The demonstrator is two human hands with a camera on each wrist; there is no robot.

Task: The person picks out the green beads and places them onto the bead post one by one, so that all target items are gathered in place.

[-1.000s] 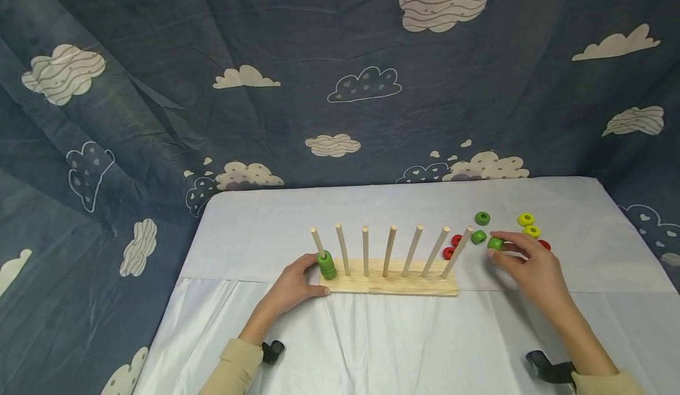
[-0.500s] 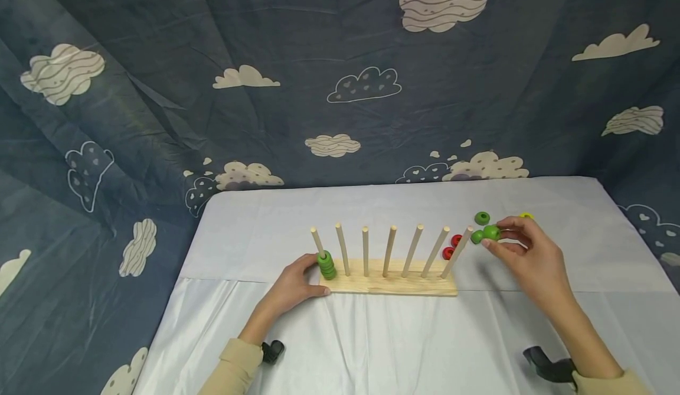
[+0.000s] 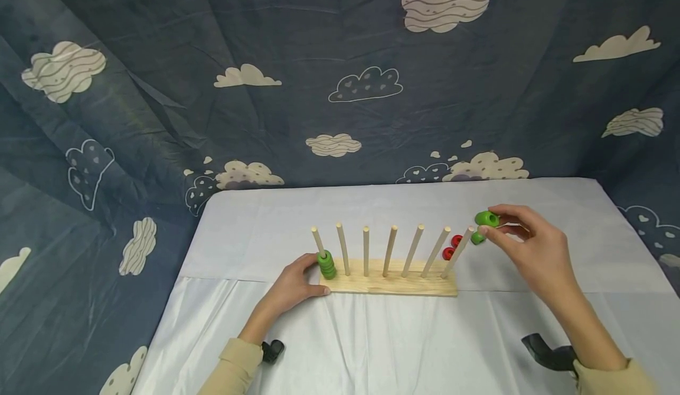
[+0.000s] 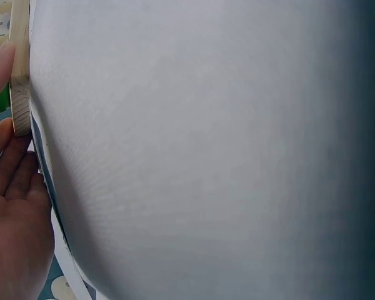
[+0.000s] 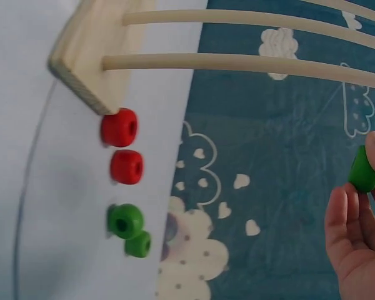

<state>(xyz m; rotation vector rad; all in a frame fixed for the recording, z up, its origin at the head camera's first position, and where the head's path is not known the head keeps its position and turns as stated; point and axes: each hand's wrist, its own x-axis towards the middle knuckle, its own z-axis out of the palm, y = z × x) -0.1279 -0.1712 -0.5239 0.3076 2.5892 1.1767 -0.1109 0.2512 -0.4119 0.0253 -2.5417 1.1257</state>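
Note:
My right hand (image 3: 536, 253) pinches a green bead (image 3: 490, 219) between thumb and fingers, raised over the right side of the table. The same held bead (image 5: 363, 170) shows its side in the right wrist view. At the left end of a wooden peg board (image 3: 393, 286), my left hand (image 3: 292, 286) holds on, thumb at the front edge and fingers round the back. Several green beads (image 3: 326, 265) are stacked on the leftmost peg. In the left wrist view, the board's end (image 4: 21, 103) sits between thumb and fingers.
Two red beads (image 5: 119, 127) lie by the board's right end, with two loose green beads (image 5: 125, 220) beyond them. The other upright pegs (image 3: 390, 253) are bare. White cloth (image 3: 393, 348) covers the table; a dark cloud-patterned curtain (image 3: 297, 23) hangs behind.
My right hand has lifted the green bead up and slightly left, now overlapping the loose green beads. It now hides the yellow beads. The left hand and board have stayed put.

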